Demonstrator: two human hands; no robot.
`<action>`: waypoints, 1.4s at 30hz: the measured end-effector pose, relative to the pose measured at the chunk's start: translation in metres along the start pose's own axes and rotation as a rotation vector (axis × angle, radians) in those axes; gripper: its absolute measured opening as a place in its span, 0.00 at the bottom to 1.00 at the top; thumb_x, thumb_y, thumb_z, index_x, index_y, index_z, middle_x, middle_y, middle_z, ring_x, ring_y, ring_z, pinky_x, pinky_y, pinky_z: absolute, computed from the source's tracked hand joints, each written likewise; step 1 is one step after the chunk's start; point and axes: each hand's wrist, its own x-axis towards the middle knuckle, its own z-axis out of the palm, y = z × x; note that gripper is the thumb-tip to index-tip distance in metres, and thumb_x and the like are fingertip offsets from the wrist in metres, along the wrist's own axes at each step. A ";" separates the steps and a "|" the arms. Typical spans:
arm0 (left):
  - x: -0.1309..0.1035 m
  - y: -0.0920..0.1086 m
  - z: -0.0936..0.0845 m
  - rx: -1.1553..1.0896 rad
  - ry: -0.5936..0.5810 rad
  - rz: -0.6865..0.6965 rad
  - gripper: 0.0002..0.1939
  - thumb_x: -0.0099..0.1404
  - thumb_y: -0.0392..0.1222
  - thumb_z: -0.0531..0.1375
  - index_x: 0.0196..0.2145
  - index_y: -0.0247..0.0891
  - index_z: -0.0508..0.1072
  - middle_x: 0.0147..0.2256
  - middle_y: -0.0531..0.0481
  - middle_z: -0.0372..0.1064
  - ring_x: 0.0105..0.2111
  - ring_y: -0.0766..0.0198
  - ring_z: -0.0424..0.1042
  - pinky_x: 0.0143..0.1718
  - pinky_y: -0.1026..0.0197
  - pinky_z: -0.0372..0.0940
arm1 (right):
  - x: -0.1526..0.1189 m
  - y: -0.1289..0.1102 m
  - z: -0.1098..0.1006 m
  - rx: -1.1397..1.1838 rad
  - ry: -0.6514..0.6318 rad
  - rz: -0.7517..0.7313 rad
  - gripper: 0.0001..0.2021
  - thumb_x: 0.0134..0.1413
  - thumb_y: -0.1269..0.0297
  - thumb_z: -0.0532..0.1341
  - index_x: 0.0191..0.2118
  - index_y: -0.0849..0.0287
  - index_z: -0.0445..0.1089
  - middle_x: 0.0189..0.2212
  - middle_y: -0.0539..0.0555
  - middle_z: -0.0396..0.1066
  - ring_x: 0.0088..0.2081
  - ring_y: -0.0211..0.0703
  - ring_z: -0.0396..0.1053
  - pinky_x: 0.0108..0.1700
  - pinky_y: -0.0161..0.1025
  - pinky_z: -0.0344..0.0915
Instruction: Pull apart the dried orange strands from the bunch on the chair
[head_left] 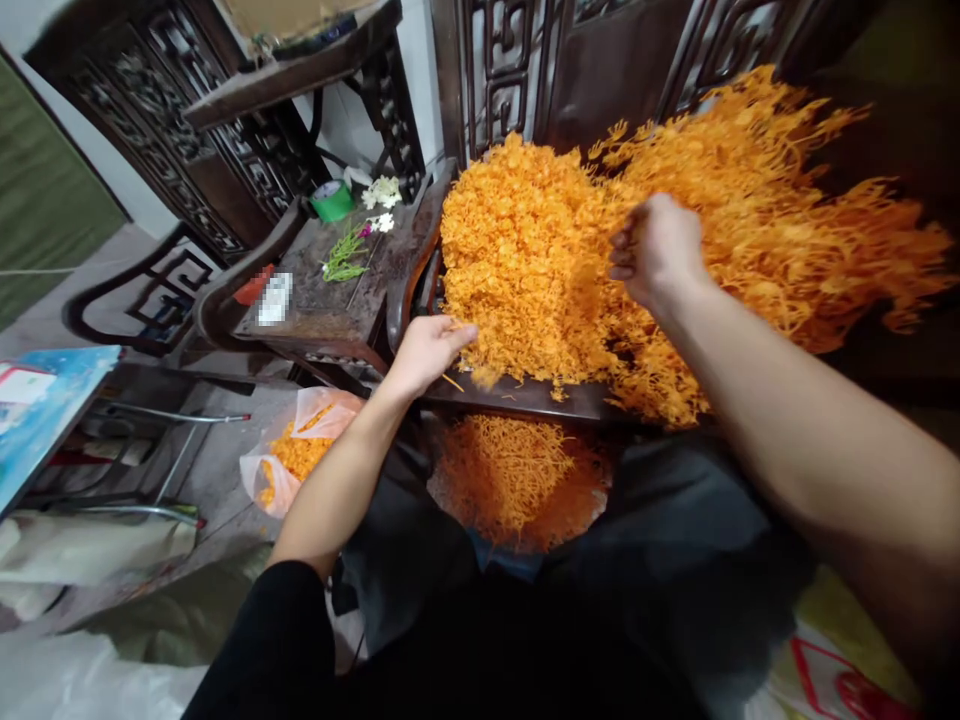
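A large heap of orange branching pieces, like plastic flower sprigs (pixel 750 190), lies on a dark wooden seat (pixel 555 398). Its left part is a dense mound of small orange blossom-like bits (pixel 517 240). My right hand (pixel 664 250) is over the heap, fingers curled inward; what they hold, if anything, is hidden. At the mound's lower left edge, my left hand (pixel 435 352) has thumb and forefinger pressed together, and I cannot make out what is between them. A thin orange stick lies just below it. Between my knees, a container holds bare orange stems (pixel 517 465).
To the left, a carved wooden chair (pixel 300 310) bears green tape (pixel 331 200), white flowers (pixel 382 192) and a green sprig (pixel 346 255). A plastic bag (pixel 281 492) with orange bits sits on the floor. A blue-topped folding table (pixel 82 385) stands at far left.
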 end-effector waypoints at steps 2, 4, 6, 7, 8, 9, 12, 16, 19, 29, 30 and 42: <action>0.000 -0.004 -0.005 -0.064 0.044 0.032 0.18 0.60 0.52 0.70 0.25 0.36 0.72 0.16 0.60 0.53 0.18 0.74 0.47 0.23 0.63 0.39 | -0.005 -0.004 -0.009 0.170 -0.004 0.251 0.16 0.70 0.70 0.40 0.28 0.51 0.50 0.20 0.47 0.53 0.23 0.34 0.47 0.29 0.42 0.43; 0.000 -0.006 -0.006 -0.111 0.048 0.065 0.17 0.62 0.51 0.70 0.25 0.36 0.74 0.16 0.59 0.54 0.17 0.74 0.48 0.22 0.64 0.38 | -0.015 -0.009 -0.011 0.307 -0.018 0.411 0.15 0.69 0.69 0.44 0.27 0.52 0.51 0.19 0.46 0.52 0.21 0.33 0.46 0.29 0.44 0.38; -0.002 -0.006 -0.005 -0.162 0.027 0.066 0.17 0.62 0.50 0.71 0.25 0.36 0.75 0.16 0.58 0.55 0.17 0.75 0.48 0.22 0.65 0.38 | -0.024 -0.012 -0.008 0.333 -0.048 0.434 0.15 0.67 0.70 0.45 0.26 0.55 0.56 0.18 0.47 0.54 0.20 0.31 0.46 0.29 0.44 0.36; -0.003 -0.006 -0.003 -0.192 0.015 0.048 0.16 0.61 0.49 0.71 0.25 0.36 0.75 0.16 0.58 0.55 0.17 0.75 0.48 0.22 0.66 0.38 | -0.027 -0.012 -0.005 0.326 -0.064 0.431 0.15 0.66 0.73 0.46 0.27 0.56 0.58 0.18 0.47 0.54 0.19 0.31 0.46 0.30 0.44 0.35; -0.004 -0.005 -0.002 -0.227 0.008 0.022 0.16 0.61 0.48 0.72 0.24 0.36 0.75 0.15 0.58 0.55 0.17 0.76 0.48 0.22 0.66 0.38 | -0.030 -0.011 -0.004 0.312 -0.076 0.421 0.15 0.65 0.75 0.46 0.28 0.58 0.61 0.17 0.47 0.55 0.19 0.30 0.47 0.30 0.44 0.35; -0.005 -0.004 0.000 -0.263 0.006 -0.006 0.15 0.60 0.46 0.73 0.24 0.36 0.75 0.15 0.58 0.55 0.17 0.76 0.49 0.22 0.67 0.38 | -0.033 -0.009 -0.002 0.296 -0.080 0.397 0.15 0.64 0.78 0.46 0.29 0.59 0.63 0.17 0.47 0.56 0.19 0.30 0.48 0.30 0.44 0.36; -0.007 -0.003 0.004 -0.348 0.016 -0.060 0.13 0.61 0.44 0.72 0.25 0.35 0.75 0.15 0.59 0.56 0.16 0.77 0.50 0.21 0.67 0.38 | -0.042 -0.006 0.000 0.251 -0.126 0.307 0.15 0.59 0.84 0.48 0.34 0.63 0.68 0.20 0.49 0.64 0.19 0.29 0.54 0.29 0.43 0.38; -0.005 0.000 0.003 -0.432 0.023 -0.055 0.13 0.65 0.46 0.69 0.30 0.36 0.76 0.15 0.60 0.54 0.14 0.78 0.47 0.18 0.68 0.38 | -0.060 -0.014 0.000 0.269 -0.312 0.320 0.15 0.57 0.83 0.49 0.28 0.65 0.70 0.17 0.47 0.56 0.18 0.29 0.48 0.28 0.42 0.35; -0.006 0.006 0.001 -0.497 0.020 -0.047 0.14 0.66 0.49 0.68 0.31 0.35 0.75 0.14 0.62 0.52 0.13 0.78 0.44 0.16 0.68 0.38 | -0.075 -0.023 -0.001 0.259 -0.507 0.266 0.16 0.61 0.75 0.52 0.25 0.64 0.72 0.15 0.45 0.47 0.18 0.30 0.42 0.27 0.42 0.35; -0.012 0.017 0.002 -0.695 0.027 -0.061 0.15 0.68 0.52 0.66 0.34 0.36 0.73 0.14 0.64 0.47 0.13 0.77 0.43 0.15 0.69 0.40 | -0.105 -0.013 0.011 -0.006 -0.884 0.136 0.33 0.40 0.45 0.76 0.51 0.55 0.74 0.19 0.43 0.58 0.20 0.35 0.52 0.24 0.38 0.43; -0.012 0.018 0.004 -0.730 0.031 -0.052 0.15 0.68 0.52 0.66 0.34 0.36 0.73 0.14 0.64 0.47 0.13 0.77 0.44 0.15 0.69 0.40 | -0.111 -0.012 0.017 0.100 -0.897 0.191 0.31 0.41 0.43 0.75 0.48 0.55 0.73 0.18 0.42 0.56 0.19 0.34 0.49 0.23 0.37 0.42; -0.032 0.036 0.012 -0.799 0.076 0.069 0.09 0.66 0.42 0.68 0.34 0.33 0.75 0.17 0.63 0.52 0.15 0.79 0.45 0.16 0.70 0.42 | -0.093 -0.006 0.004 -0.347 -0.641 -0.623 0.18 0.61 0.51 0.60 0.24 0.56 0.65 0.23 0.52 0.62 0.27 0.41 0.58 0.31 0.41 0.50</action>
